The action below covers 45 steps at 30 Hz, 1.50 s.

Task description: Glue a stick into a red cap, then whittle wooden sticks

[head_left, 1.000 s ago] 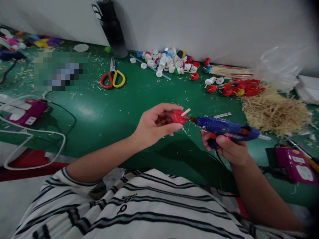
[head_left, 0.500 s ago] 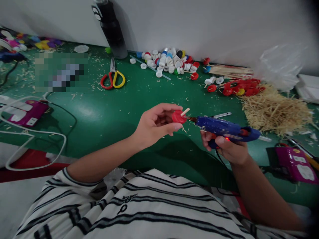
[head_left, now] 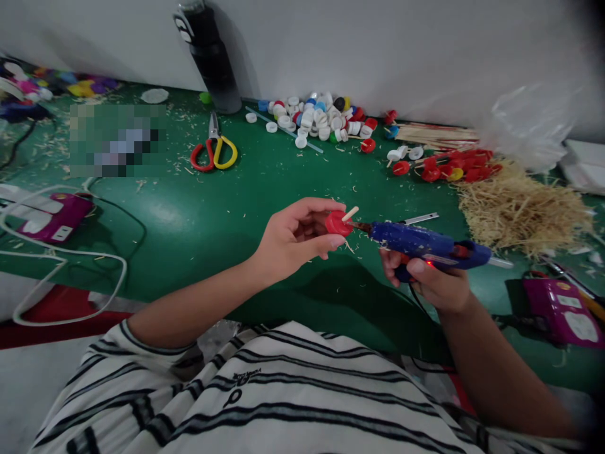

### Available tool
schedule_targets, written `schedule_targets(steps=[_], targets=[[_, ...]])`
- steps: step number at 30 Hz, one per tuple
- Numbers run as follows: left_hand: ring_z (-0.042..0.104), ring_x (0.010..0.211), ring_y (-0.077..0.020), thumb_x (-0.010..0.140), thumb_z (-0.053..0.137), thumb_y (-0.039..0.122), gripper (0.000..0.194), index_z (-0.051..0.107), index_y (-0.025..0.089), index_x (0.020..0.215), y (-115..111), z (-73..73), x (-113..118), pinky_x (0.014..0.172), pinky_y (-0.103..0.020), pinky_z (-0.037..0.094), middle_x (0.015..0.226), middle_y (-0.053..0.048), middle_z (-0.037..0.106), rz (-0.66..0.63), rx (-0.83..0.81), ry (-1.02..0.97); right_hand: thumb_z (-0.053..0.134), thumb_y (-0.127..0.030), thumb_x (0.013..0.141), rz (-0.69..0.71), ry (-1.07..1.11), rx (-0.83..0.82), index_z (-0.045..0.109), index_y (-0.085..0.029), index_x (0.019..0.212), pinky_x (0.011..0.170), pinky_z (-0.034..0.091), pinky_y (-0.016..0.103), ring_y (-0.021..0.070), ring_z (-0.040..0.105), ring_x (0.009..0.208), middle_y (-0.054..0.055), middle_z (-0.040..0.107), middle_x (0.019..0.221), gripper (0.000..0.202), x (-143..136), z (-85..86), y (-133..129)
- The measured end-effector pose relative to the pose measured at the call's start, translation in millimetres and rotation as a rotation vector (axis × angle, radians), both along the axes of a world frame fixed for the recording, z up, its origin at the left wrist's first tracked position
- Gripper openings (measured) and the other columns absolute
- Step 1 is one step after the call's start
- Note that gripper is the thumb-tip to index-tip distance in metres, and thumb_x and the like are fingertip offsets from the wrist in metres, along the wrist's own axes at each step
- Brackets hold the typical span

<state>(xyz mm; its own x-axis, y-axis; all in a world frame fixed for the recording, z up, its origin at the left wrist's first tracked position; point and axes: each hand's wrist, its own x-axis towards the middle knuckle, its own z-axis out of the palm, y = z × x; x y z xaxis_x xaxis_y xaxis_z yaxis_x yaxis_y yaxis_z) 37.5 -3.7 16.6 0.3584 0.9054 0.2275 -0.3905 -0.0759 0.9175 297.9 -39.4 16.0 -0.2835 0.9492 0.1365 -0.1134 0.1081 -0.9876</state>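
The left hand pinches the red cap above the worktop, its stick slanting up and rightward. The right hand grasps the gun, long axis nearly level, nozzle pointing left towards the stick's base; whether they touch, I cannot tell.

It's a white shirt — grey stripes edged in black, a short left sleeve — and dark lettering up front!
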Motion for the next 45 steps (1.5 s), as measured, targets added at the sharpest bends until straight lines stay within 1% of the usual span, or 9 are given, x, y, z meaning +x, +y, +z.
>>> schedule_targets(steps=[9,14,18,21,24,29,34,38,45], targets=[[0.073,0.070,-0.0071,0.077,0.095,0.023,0.044,0.074,0.018,0.116,-0.7,1.3,1.0,0.058,-0.016,0.064,0.099,-0.002,0.082,0.017,-0.022,0.033,0.083,-0.043,0.092,0.037,0.036,0.025,0.079,-0.020,0.086,0.044,0.046,0.026,0.0128,0.062,0.056,0.004,0.067,0.080,0.024,1.0,-1.5,0.4],[0.074,0.070,-0.0067,0.077,0.094,0.016,0.042,0.077,0.019,0.115,-0.7,0.1,0.9,0.058,-0.016,0.065,0.098,0.000,0.082,-0.004,-0.011,-0.032,0.084,-0.045,0.090,0.017,0.031,0.031,0.079,-0.019,0.084,0.042,0.047,0.026,0.0132,0.062,0.054,0.004,0.067,0.078,0.027,0.1,-0.7,0.2],[0.073,0.068,-0.0068,0.076,0.095,0.019,0.043,0.078,0.018,0.116,-0.8,-0.1,0.6,0.057,-0.017,0.064,0.099,-0.001,0.083,0.010,-0.032,-0.009,0.085,-0.046,0.089,0.011,0.023,0.029,0.080,-0.020,0.083,0.043,0.048,0.026,0.0133,0.062,0.054,0.004,0.068,0.077,0.027,-0.4,0.4,0.2],[0.072,0.067,-0.0068,0.081,0.093,0.025,0.041,0.078,0.018,0.118,-1.4,-0.4,0.3,0.057,-0.017,0.063,0.098,-0.002,0.083,0.001,-0.056,-0.003,0.084,-0.046,0.090,0.023,0.025,0.036,0.079,-0.020,0.083,0.042,0.047,0.026,0.0133,0.062,0.055,0.003,0.067,0.076,0.027,-0.8,1.2,0.8],[0.073,0.069,-0.0068,0.085,0.090,0.026,0.038,0.079,0.020,0.121,-2.0,-1.1,-0.6,0.057,-0.016,0.063,0.098,-0.002,0.082,-0.021,-0.053,-0.030,0.084,-0.045,0.090,0.021,0.031,0.030,0.078,-0.020,0.083,0.042,0.047,0.026,0.0135,0.061,0.055,0.003,0.066,0.075,0.027,-1.0,1.8,1.1],[0.072,0.071,-0.0069,0.086,0.090,0.028,0.040,0.080,0.022,0.124,-2.8,-1.3,-2.3,0.057,-0.016,0.062,0.108,-0.004,0.083,-0.023,-0.066,-0.012,0.084,-0.048,0.088,0.003,0.025,0.003,0.077,-0.019,0.082,0.043,0.046,0.027,0.0133,0.060,0.054,0.004,0.066,0.075,0.030,-0.6,2.2,-0.3],[0.070,0.070,-0.0061,0.087,0.089,0.030,0.040,0.081,0.023,0.125,-3.0,-1.6,-2.2,0.058,-0.016,0.062,0.107,-0.004,0.082,-0.017,-0.051,0.019,0.085,-0.050,0.087,-0.014,0.020,-0.005,0.077,-0.020,0.082,0.042,0.045,0.027,0.0139,0.060,0.054,0.004,0.067,0.075,0.031,0.0,2.3,-1.5],[0.070,0.071,-0.0058,0.087,0.089,0.032,0.042,0.081,0.023,0.128,-3.0,-3.2,-2.3,0.059,-0.016,0.062,0.113,-0.005,0.082,-0.020,-0.063,0.033,0.086,-0.051,0.087,-0.001,0.015,-0.023,0.077,-0.021,0.083,0.043,0.045,0.027,0.0138,0.060,0.055,0.004,0.067,0.077,0.031,1.1,1.9,-1.8],[0.073,0.074,-0.0066,0.093,0.083,0.030,0.036,0.080,0.027,0.129,-2.7,-4.6,-3.2,0.060,-0.015,0.062,0.106,-0.002,0.081,-0.080,-0.050,-0.016,0.083,-0.049,0.089,0.024,0.019,0.016,0.077,-0.020,0.083,0.042,0.044,0.027,0.0134,0.059,0.053,0.003,0.065,0.075,0.031,1.0,2.4,-0.4]])
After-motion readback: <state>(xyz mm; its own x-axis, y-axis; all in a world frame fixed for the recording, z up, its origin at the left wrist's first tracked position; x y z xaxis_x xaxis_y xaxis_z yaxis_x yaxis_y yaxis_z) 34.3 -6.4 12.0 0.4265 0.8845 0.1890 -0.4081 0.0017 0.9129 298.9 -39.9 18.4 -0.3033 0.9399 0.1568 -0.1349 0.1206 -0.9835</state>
